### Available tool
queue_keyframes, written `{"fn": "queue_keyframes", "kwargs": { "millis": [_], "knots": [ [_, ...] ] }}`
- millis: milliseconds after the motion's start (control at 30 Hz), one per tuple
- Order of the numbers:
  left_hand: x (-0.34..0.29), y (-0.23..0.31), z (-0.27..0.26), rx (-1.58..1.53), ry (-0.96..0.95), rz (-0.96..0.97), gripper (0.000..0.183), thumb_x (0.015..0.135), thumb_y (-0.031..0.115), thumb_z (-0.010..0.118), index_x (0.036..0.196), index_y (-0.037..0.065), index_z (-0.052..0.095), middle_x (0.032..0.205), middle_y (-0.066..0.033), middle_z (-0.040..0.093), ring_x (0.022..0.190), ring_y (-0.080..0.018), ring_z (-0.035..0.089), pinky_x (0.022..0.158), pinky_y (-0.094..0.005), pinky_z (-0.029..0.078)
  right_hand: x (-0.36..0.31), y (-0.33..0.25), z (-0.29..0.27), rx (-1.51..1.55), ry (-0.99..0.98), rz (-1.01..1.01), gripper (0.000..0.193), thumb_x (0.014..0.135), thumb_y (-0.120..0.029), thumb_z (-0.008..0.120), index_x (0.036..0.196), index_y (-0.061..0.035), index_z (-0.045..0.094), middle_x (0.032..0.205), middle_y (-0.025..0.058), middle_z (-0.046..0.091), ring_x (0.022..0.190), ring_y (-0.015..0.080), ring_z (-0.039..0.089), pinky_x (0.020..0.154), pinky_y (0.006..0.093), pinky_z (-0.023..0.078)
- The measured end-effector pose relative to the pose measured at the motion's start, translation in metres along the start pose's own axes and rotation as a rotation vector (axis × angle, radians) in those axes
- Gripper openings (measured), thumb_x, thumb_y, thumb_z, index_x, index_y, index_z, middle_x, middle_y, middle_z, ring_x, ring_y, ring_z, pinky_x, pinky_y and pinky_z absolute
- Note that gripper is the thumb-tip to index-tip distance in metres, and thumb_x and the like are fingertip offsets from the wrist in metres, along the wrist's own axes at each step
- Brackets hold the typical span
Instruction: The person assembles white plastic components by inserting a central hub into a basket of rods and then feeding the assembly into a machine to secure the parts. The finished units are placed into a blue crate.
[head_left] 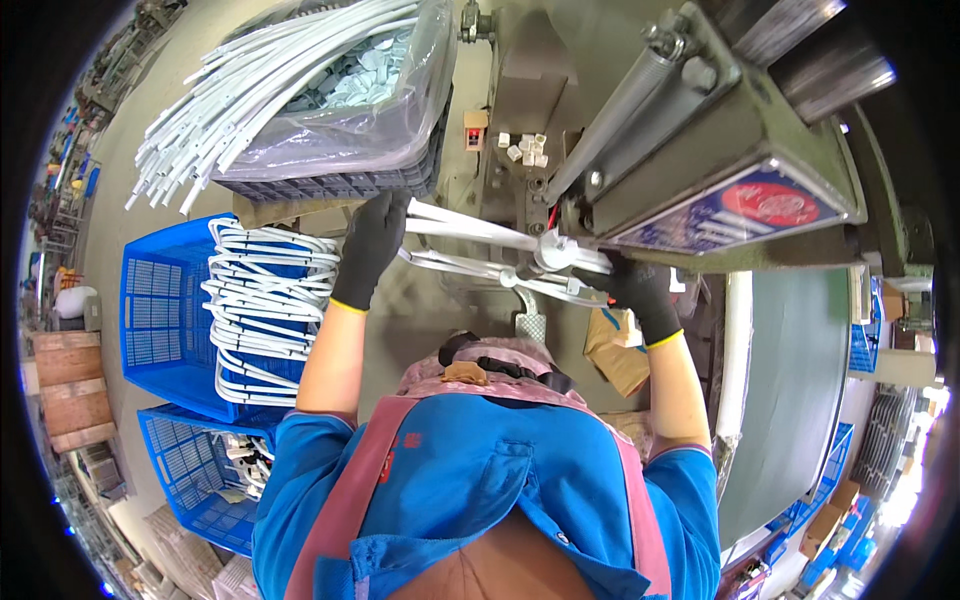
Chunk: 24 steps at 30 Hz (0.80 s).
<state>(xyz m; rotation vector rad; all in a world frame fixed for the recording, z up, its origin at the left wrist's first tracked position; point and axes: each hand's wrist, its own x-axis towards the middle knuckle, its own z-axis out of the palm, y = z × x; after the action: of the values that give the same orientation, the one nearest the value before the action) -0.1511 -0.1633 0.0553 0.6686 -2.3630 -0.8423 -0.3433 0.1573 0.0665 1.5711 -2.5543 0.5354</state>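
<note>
Levelling the tubular frame (475, 232) should help. Your left hand (376, 246) clamps it; fingers on your right hand (642, 293), I can't tell.

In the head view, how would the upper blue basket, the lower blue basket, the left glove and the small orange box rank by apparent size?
1. Upper blue basket
2. Lower blue basket
3. Left glove
4. Small orange box
</note>
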Motion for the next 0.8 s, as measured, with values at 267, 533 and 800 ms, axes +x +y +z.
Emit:
{"fn": "queue_keyframes", "kwargs": {
  "millis": [267, 533, 800],
  "knots": [
    [0.007, -0.013, 0.01, -0.251, -0.153, -0.215, 0.033, 0.094, 0.029, 0.049, 0.09, -0.001, 0.062, 0.063, -0.0123, 0.055, 0.059, -0.0187, 0.053, 0.059, -0.0358, 0.043, 0.0, -0.005, -0.001, -0.074, 0.127, -0.031, 0.058, 0.063, -0.062, 0.074, 0.091, -0.011, 0.072, 0.08, 0.0097, 0.068, 0.071, 0.0301, 0.066, 0.064, 0.04, 0.052],
    [0.002, -0.017, 0.013, -0.277, -0.136, -0.223, 0.034, 0.094, 0.031, 0.048, 0.087, -0.001, 0.059, 0.068, -0.0153, 0.055, 0.064, -0.0235, 0.053, 0.063, -0.0384, 0.043, 0.003, -0.003, -0.004, -0.009, 0.083, -0.021, 0.044, 0.065, -0.048, 0.079, 0.082, -0.0082, 0.068, 0.081, 0.0109, 0.065, 0.072, 0.0314, 0.063, 0.066, 0.0397, 0.049],
    [0.006, -0.005, 0.003, -0.221, -0.071, -0.138, 0.032, 0.095, 0.03, 0.049, 0.098, 0.0, 0.063, 0.074, -0.0181, 0.06, 0.069, -0.0254, 0.058, 0.066, -0.0369, 0.045, 0.007, -0.008, -0.016, -0.162, 0.124, -0.063, 0.048, 0.068, -0.044, 0.078, 0.094, -0.0059, 0.068, 0.093, 0.0138, 0.065, 0.081, 0.0333, 0.062, 0.072, 0.0406, 0.049]
  ]
}}
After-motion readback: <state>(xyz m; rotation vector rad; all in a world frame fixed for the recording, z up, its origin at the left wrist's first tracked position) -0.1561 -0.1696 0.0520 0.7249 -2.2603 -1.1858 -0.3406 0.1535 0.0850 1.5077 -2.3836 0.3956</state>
